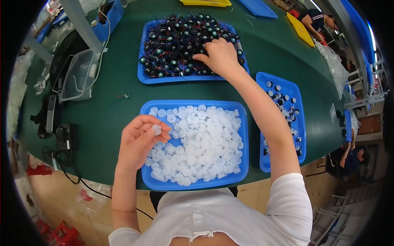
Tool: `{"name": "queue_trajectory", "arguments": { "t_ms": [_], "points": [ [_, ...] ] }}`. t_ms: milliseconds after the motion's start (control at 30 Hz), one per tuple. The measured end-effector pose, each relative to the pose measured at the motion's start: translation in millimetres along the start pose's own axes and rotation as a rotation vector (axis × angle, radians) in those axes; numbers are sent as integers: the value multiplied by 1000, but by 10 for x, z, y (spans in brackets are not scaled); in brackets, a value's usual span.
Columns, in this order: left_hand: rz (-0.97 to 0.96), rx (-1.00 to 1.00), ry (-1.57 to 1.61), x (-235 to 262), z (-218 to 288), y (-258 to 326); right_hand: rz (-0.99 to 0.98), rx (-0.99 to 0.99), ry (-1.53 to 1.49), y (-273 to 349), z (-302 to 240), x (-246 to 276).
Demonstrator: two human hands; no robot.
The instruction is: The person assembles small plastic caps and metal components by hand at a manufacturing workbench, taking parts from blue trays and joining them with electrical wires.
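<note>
My left hand (141, 137) pinches a small round white plastic cap (156, 130) between thumb and fingertips. It hovers over the left edge of a blue tray (143, 107) heaped with similar white caps (201, 143). Farther off, my right hand (219, 57) reaches into a second blue tray (141, 76) full of small black round parts with thin wires (174, 43). The thumb there stands apart from the other fingers, whose tips are partly hidden among the parts; I see nothing held in this hand.
On the right, a blue tray (262, 162) holds black parts joined with white caps. A loose wired part (126, 95) lies on the green table (111, 123) at left, near a clear plastic bin (78, 78) and a black power box (67, 136). Other people work at the right.
</note>
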State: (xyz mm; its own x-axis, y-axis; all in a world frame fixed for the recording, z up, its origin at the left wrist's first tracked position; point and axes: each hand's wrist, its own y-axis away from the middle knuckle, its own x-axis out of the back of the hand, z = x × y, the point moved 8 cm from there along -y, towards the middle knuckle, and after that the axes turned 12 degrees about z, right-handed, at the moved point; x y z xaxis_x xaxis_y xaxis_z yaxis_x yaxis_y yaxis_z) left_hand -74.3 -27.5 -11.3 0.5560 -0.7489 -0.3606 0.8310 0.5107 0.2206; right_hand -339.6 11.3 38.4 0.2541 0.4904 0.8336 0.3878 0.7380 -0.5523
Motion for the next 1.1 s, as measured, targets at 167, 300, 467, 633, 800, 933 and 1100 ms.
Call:
{"name": "queue_trajectory", "arguments": {
  "t_ms": [167,300,467,633,800,933,1100],
  "points": [
    [-104,222,512,2,-176,-2,-112,-164,-195,-104,173,-154],
    [-192,174,512,-47,-129,46,-82,-339,-352,-39,364,205],
    [-173,222,314,-130,-235,104,43,-516,-676,105,484,574],
    [-179,132,149,-208,-137,234,49,-515,-1256,446,-108,1105],
    [-261,121,96,-719,18,550,-349,-672,-1715,1363,-872,1315],
    [-247,-90,99,-814,30,678,-462,-818,-1836,1831,-1100,1203],
    [-139,-149,92,-767,-122,746,-487,-911,-1805,2154,-1158,1150]
  ]
}}
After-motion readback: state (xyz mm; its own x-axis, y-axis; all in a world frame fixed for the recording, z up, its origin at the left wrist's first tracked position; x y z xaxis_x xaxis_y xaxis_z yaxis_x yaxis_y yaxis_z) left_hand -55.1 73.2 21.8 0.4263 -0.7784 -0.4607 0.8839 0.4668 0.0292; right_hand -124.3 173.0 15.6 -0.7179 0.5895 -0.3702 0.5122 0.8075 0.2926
